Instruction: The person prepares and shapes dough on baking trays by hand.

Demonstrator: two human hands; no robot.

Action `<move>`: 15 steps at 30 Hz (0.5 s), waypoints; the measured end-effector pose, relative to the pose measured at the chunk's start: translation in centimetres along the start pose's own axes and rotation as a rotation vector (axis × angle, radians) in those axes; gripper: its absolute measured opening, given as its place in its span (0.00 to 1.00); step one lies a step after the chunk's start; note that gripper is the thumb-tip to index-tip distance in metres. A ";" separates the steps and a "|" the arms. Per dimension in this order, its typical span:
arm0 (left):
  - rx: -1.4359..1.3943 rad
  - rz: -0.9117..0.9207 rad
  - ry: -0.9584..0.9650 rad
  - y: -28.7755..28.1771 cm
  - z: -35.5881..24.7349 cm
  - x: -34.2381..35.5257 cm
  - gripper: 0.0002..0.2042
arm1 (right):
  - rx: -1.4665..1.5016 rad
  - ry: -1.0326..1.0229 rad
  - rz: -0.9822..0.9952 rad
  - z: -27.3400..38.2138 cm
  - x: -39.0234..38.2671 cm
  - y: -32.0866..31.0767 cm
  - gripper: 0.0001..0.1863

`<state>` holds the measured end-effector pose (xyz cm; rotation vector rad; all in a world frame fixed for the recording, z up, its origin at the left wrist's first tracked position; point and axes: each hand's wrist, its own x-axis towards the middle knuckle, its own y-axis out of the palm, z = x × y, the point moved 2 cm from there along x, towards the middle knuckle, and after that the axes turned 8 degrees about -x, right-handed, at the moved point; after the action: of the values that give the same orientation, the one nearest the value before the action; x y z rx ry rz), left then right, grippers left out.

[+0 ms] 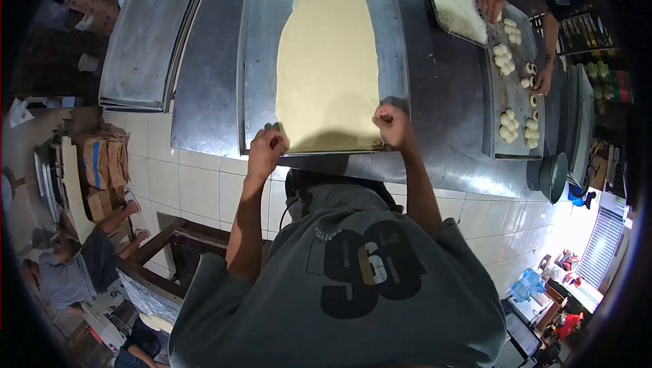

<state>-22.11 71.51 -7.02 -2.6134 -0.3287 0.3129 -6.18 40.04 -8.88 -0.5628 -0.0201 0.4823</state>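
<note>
A long, pale yellow sheet of dough (pixel 329 56) lies in a large metal tray (pixel 257 49) in front of me. It narrows toward the far end. My left hand (pixel 266 149) is closed at the sheet's near left corner, its fingers curled on the dough edge by the tray rim. On the opposite side my right hand (pixel 394 127) is closed too, fingers bent against the dough's right edge near the corner. The exact grip of the fingertips is partly hidden in both hands.
On the steel table (pixel 445 96), a co-worker's hands (pixel 492 3) handle small dough pieces on a baking tray (pixel 501 96). Beside it is a tray of white shreds (pixel 456 5). Stacked metal trays (pixel 146 35) stand left; a green bowl (pixel 555 178) sits at the right corner. Other people are at lower left.
</note>
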 end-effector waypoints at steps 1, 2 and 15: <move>0.037 0.000 -0.011 -0.1 -0.2 -0.1 0.06 | -0.054 0.015 0.005 -0.8 -0.4 0.2 0.08; 0.077 0.001 -0.032 -0.4 0.0 -0.5 0.06 | -0.058 0.021 0.007 -0.5 -0.9 0.3 0.08; 0.393 -0.290 -0.080 -9.0 4.9 14.1 0.12 | -0.004 0.748 -0.160 7.0 -11.3 4.7 0.21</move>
<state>-11.75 85.37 -9.09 -2.1383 -0.6011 0.3428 -19.28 42.10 -4.11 -0.7115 0.6427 0.0942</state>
